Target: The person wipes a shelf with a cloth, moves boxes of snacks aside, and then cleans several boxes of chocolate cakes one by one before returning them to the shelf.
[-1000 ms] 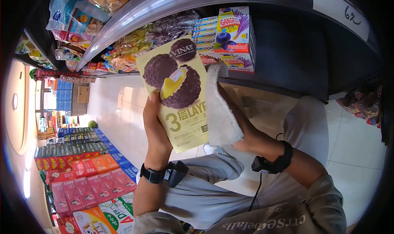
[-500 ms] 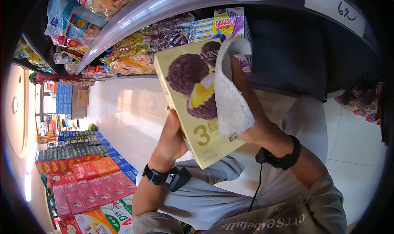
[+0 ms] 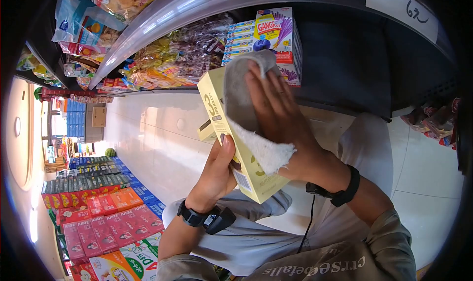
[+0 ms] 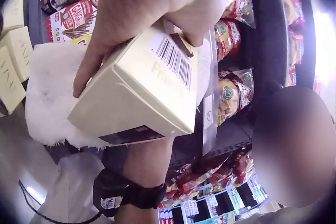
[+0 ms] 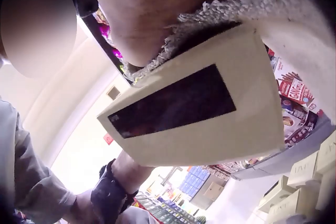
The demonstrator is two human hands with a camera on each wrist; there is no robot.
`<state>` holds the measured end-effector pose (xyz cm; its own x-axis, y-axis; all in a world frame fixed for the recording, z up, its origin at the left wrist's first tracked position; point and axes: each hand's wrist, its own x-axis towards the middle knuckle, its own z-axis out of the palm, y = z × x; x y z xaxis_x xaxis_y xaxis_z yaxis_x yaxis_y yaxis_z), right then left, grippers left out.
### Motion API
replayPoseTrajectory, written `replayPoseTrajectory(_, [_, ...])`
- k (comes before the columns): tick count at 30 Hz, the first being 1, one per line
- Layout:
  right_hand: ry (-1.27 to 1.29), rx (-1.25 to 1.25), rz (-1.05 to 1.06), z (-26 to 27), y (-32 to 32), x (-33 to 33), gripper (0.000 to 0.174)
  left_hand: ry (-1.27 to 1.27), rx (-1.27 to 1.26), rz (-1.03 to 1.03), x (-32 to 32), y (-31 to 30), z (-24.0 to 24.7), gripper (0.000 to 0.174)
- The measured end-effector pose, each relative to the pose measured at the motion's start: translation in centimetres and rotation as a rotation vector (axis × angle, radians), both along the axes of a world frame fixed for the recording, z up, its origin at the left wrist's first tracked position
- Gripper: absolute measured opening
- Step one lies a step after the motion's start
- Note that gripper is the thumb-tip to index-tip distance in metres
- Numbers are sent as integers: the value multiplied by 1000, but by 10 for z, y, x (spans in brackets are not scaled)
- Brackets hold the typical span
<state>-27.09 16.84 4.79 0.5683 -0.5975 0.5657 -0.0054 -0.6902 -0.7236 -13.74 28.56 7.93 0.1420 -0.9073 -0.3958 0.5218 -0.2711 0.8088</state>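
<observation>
A pale yellow box [image 3: 215, 103] is held tilted above the lap. My left hand [image 3: 214, 175] grips its near left side, thumb on the narrow printed face; in the left wrist view the fingers [image 4: 152, 8] wrap round the box [image 4: 142, 92] near its barcode. A grey-white cloth [image 3: 241, 99] lies over the broad face, with my right hand [image 3: 283, 118] flat on it, fingers extended. The right wrist view shows the box's end [image 5: 199, 113] with a dark panel, and the cloth's frayed edge [image 5: 236, 11] beside the palm. The broad face is mostly hidden.
A dark shelf [image 3: 340, 59] behind holds snack boxes [image 3: 273, 32] and bagged snacks [image 3: 167, 59]. Stacked red cartons [image 3: 106, 229] stand at left. More pale boxes [image 5: 291, 205] show low in the right wrist view. Another pale box [image 3: 206, 131] is partly visible behind the left hand.
The box has turned so its narrow side shows, and my left hand has shifted right with it. My right hand has moved from behind the cloth's edge to lie flat over the cloth.
</observation>
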Motion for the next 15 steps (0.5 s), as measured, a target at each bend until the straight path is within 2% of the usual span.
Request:
replayPoseTrajectory(4, [42, -94, 179, 2, 9, 3, 76, 79, 62, 141, 11, 3, -9, 51])
replayPoseTrajectory(5, [12, -102, 227, 2, 12, 3, 74, 225, -103, 61, 20, 10, -12, 55])
replayPoseTrajectory(7, [-46, -116, 320, 4, 17, 3, 70, -828, -194, -194, 35, 22, -8, 58])
replayPoseTrajectory(8, [-76, -124, 366, 6, 19, 3, 68, -878, -226, -247, 41, 23, -8, 59])
replayPoseTrajectory(9, [-143, -104, 376, 8, 21, 5, 51, -926, -260, -297, 47, 24, -8, 60])
replayPoseTrajectory(12, [-306, -170, 531, 7, 18, 8, 16, 366, -277, -174, 64, 8, -12, 66])
replayPoseTrajectory(13, [-398, -32, 596, 11, 20, 9, 16, 359, -242, -294, 65, 1, -7, 68])
replayPoseTrajectory(15, [-231, 212, 803, 26, 15, -9, 17, 71, -112, 33, 38, -5, 3, 69])
